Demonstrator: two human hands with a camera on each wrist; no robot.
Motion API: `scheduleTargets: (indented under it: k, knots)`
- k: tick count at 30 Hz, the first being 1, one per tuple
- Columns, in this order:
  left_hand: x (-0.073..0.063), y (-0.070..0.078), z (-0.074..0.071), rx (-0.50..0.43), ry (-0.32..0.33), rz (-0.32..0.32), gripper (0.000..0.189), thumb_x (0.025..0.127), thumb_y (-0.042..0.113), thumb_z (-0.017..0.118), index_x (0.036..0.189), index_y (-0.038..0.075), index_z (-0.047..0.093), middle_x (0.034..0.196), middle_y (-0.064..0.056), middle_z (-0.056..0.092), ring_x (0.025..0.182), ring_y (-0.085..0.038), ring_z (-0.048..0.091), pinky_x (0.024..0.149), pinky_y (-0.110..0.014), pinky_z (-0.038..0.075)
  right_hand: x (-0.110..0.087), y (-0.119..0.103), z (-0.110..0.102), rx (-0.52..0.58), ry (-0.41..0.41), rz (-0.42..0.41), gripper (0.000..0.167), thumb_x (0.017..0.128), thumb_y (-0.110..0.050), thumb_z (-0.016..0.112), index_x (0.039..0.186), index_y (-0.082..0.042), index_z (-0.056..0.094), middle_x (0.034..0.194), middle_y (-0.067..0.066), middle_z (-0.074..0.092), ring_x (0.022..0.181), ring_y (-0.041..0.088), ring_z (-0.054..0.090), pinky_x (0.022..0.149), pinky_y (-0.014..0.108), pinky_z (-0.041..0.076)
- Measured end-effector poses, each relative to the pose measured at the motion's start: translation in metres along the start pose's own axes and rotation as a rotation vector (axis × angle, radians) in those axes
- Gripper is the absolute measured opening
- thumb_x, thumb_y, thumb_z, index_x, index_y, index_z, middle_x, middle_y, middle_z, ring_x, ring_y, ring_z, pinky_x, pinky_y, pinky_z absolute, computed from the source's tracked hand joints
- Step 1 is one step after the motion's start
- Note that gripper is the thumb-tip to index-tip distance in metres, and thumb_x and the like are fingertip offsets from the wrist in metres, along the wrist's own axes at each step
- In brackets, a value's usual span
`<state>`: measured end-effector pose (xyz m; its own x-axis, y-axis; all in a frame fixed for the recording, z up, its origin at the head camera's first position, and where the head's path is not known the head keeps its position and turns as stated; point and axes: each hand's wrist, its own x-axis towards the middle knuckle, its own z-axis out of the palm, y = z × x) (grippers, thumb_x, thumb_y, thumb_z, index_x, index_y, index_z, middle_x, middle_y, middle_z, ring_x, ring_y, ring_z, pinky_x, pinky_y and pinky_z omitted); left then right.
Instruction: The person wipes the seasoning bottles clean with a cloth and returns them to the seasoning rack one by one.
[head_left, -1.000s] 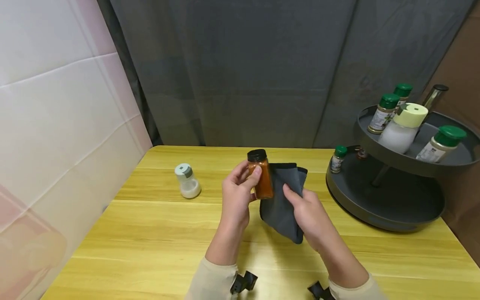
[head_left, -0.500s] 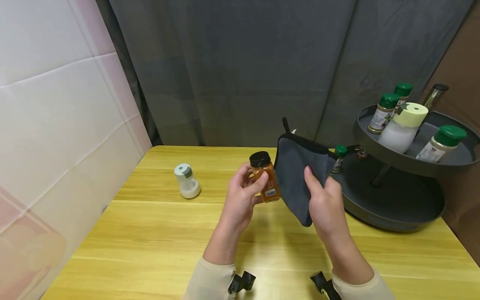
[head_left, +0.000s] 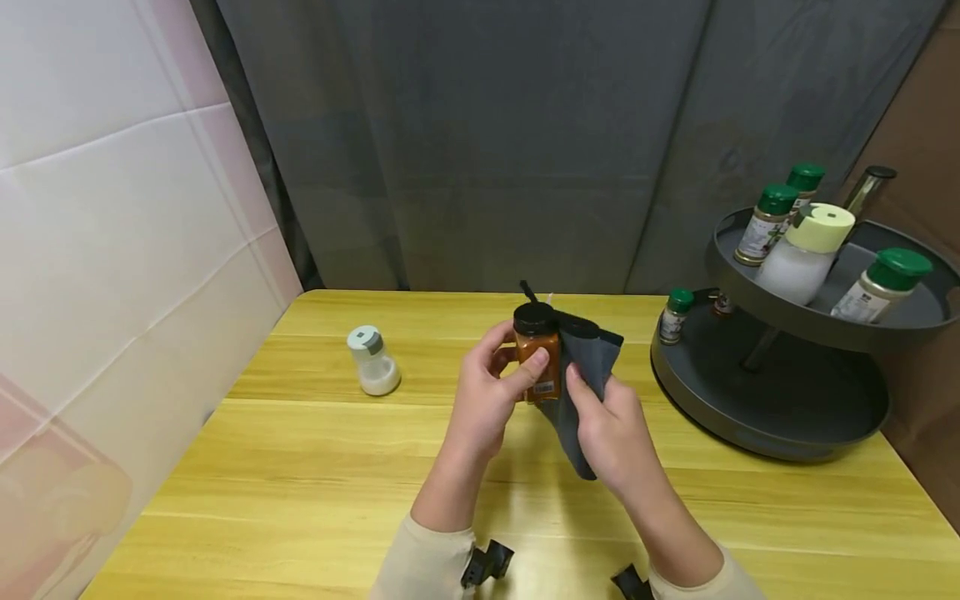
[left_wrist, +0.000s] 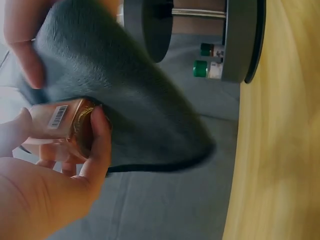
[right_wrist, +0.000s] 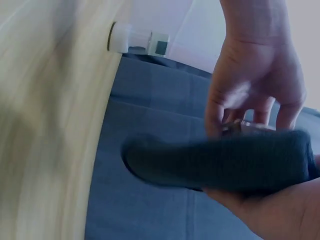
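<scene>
In the head view my left hand point(head_left: 482, 404) grips a spice jar point(head_left: 537, 340) with orange-red powder and a black lid, thumb across its front. The jar is upright, held above the table. My right hand point(head_left: 615, 437) pinches a folded dark grey cloth point(head_left: 592, 358) with black edging and a small loop. The cloth lies along the jar's right side and behind it. In the left wrist view a barcode label point(left_wrist: 58, 116) shows on the jar, and the cloth point(left_wrist: 125, 100) spreads beside it. The cloth point(right_wrist: 215, 162) hides most of the jar in the right wrist view.
A shaker point(head_left: 374, 362) with a pale lid and white contents stands at the left on the wooden table point(head_left: 300, 483). At the right is a two-tier dark turntable rack point(head_left: 772, 408), carrying several green-capped spice bottles and a yellow-lidded shaker point(head_left: 806, 250). A grey curtain hangs behind.
The right hand swung the cloth up and right, then brought it back down and left against the jar. The left hand shifted the jar slightly right, turning it so its barcode label shows.
</scene>
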<state>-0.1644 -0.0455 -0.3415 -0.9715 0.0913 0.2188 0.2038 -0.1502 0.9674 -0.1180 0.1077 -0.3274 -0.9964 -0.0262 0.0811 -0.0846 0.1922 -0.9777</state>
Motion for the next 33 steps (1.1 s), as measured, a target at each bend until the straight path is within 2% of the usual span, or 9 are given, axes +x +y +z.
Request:
scheduleTargets:
  k: [4,11,14,18,20,21,25,29,33]
  knots:
    - [-0.001,0.0,0.001,0.025,-0.013,-0.004,0.044,0.097,0.007,0.074,0.141,0.011,0.068,0.127,-0.015,0.063,0.11,-0.025,0.062,0.069,-0.028,0.054,0.002,-0.002,-0.004,0.03,-0.026,0.038,0.049,0.116,-0.034,0.042,0.155,-0.006,0.049,0.154,0.011,0.059,0.145,0.025,0.054,0.121,0.052,0.044]
    - [-0.002,-0.004,0.005,0.07,-0.017,0.003,0.042,0.096,0.008,0.075,0.138,0.012,0.069,0.128,-0.017,0.064,0.11,-0.026,0.061,0.071,-0.029,0.053,-0.005,-0.01,0.002,0.101,0.105,-0.128,0.047,0.114,-0.026,0.046,0.158,-0.008,0.049,0.157,0.007,0.055,0.137,0.022,0.054,0.115,0.046,0.044]
    - [-0.001,-0.003,0.003,0.056,0.011,-0.002,0.043,0.097,0.008,0.075,0.139,0.012,0.069,0.128,-0.016,0.062,0.111,-0.026,0.06,0.069,-0.028,0.052,-0.006,-0.006,0.006,0.045,0.095,-0.094,0.045,0.114,-0.026,0.047,0.153,-0.004,0.053,0.149,0.012,0.061,0.129,0.023,0.06,0.11,0.044,0.049]
    - [-0.001,-0.002,0.0,0.064,0.036,-0.001,0.044,0.096,0.008,0.076,0.139,0.013,0.069,0.126,-0.014,0.061,0.107,-0.023,0.059,0.064,-0.026,0.047,-0.003,0.0,0.005,-0.047,0.033,0.028,0.046,0.115,-0.033,0.045,0.147,-0.003,0.058,0.14,0.015,0.067,0.123,0.025,0.065,0.104,0.043,0.054]
    - [-0.001,-0.002,0.0,0.064,0.031,0.0,0.043,0.096,0.007,0.076,0.138,0.013,0.069,0.125,-0.014,0.063,0.103,-0.022,0.059,0.063,-0.025,0.046,0.0,0.0,0.002,-0.035,0.006,0.053,0.047,0.115,-0.034,0.043,0.147,-0.003,0.057,0.14,0.017,0.067,0.125,0.028,0.066,0.107,0.046,0.054]
    - [-0.002,-0.003,0.0,0.069,0.024,0.0,0.043,0.096,0.007,0.077,0.138,0.013,0.07,0.125,-0.015,0.064,0.102,-0.022,0.059,0.062,-0.025,0.046,0.0,-0.001,0.001,-0.019,0.003,0.05,0.048,0.115,-0.034,0.043,0.151,-0.004,0.054,0.147,0.014,0.063,0.135,0.027,0.062,0.113,0.049,0.051]
    - [-0.002,-0.006,0.003,0.078,-0.011,-0.012,0.042,0.095,0.009,0.077,0.136,0.012,0.071,0.124,-0.017,0.066,0.1,-0.022,0.06,0.061,-0.026,0.046,-0.002,-0.007,0.0,0.085,0.062,-0.05,0.05,0.115,-0.03,0.045,0.158,-0.006,0.046,0.16,0.009,0.052,0.148,0.022,0.05,0.123,0.051,0.041]
    - [-0.003,-0.008,0.004,0.073,0.0,-0.026,0.041,0.095,0.01,0.077,0.135,0.013,0.071,0.123,-0.016,0.065,0.102,-0.023,0.059,0.063,-0.026,0.046,-0.008,-0.01,0.005,0.075,0.135,-0.118,0.047,0.114,-0.026,0.047,0.156,-0.006,0.051,0.14,0.016,0.064,0.122,0.023,0.06,0.106,0.037,0.051]
    - [-0.003,-0.005,0.002,0.059,0.037,-0.021,0.043,0.095,0.009,0.077,0.136,0.014,0.071,0.122,-0.011,0.062,0.102,-0.022,0.057,0.064,-0.026,0.047,-0.006,-0.001,0.007,-0.003,0.105,-0.048,0.043,0.114,-0.029,0.047,0.148,-0.004,0.059,0.129,0.017,0.07,0.107,0.025,0.064,0.092,0.03,0.051]
